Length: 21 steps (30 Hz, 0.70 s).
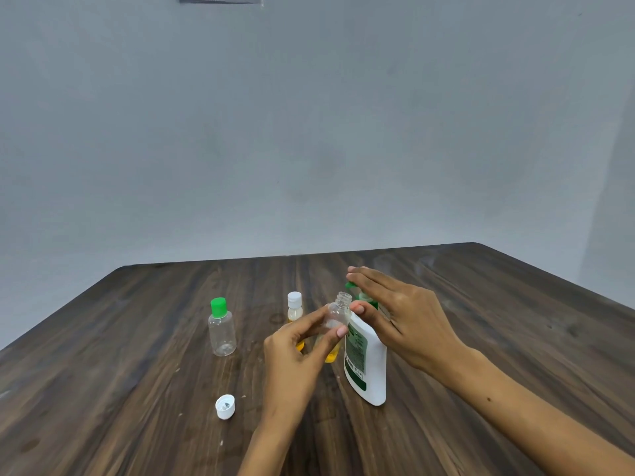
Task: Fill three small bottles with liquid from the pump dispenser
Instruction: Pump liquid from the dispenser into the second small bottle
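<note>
Hands occupy the centre of the table [137, 338], both forearms entering from the near edge. Left hand [295, 352] is raised off the surface, its fingers [342, 332] and thumb pinching an uncapped clear bottle [338, 314] by the body; the bottle is held roughly upright, its open neck just beside the green nozzle of the pump dispenser [366, 362]. Right hand [402, 317] lies flat over the dispenser's pump head, fingers straight and released, gripping nothing; whether the palm actually presses the head cannot be told. The thumb of that hand reaches toward the held bottle's shoulder.

The dispenser, white with a green label, stands on the table directly under the right hand. A bottle with a white cap [294, 308], holding yellow liquid, stands behind the left hand and is partly hidden by it. More yellow liquid shows below the held bottle; which bottle it belongs to cannot be told. An empty bottle with a green cap [221, 327] stands upright to the left, well apart from the hands. A loose white cap [225, 406] lies on the table near the left forearm.

Open table surface extends left of the green-capped bottle, right of the right forearm, and behind the group up to the far edge, which meets a grey wall [309, 132].
</note>
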### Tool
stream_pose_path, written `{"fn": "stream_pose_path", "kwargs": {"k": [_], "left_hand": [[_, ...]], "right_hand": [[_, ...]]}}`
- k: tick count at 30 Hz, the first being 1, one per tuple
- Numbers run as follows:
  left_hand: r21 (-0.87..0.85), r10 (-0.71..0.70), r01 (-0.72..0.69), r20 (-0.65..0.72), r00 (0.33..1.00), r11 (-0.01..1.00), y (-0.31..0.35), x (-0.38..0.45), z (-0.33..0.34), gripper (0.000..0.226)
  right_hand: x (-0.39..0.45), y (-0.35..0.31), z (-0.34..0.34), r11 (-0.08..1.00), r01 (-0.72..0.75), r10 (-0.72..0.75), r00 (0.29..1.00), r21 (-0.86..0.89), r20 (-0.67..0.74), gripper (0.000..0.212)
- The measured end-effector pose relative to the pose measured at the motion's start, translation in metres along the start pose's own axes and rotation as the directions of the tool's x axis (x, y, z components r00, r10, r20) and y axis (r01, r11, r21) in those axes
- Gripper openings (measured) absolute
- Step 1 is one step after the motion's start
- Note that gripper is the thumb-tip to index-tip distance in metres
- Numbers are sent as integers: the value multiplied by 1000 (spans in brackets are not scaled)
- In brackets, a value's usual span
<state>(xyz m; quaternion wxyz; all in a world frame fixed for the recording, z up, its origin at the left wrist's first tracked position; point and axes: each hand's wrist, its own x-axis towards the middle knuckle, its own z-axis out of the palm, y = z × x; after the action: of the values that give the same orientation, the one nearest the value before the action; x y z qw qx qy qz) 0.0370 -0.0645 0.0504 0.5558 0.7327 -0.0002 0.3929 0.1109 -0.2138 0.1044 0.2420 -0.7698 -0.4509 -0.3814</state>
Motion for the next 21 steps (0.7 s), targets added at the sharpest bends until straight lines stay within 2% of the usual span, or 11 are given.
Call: {"fn": "stream_pose_path", "kwargs": {"k": [21], "left_hand": [[-13, -2, 2, 6, 1000, 1000, 1, -1, -1, 30]], "right_hand": [[-1, 1, 1, 999, -33, 32, 999, 38, 20, 70]]}}
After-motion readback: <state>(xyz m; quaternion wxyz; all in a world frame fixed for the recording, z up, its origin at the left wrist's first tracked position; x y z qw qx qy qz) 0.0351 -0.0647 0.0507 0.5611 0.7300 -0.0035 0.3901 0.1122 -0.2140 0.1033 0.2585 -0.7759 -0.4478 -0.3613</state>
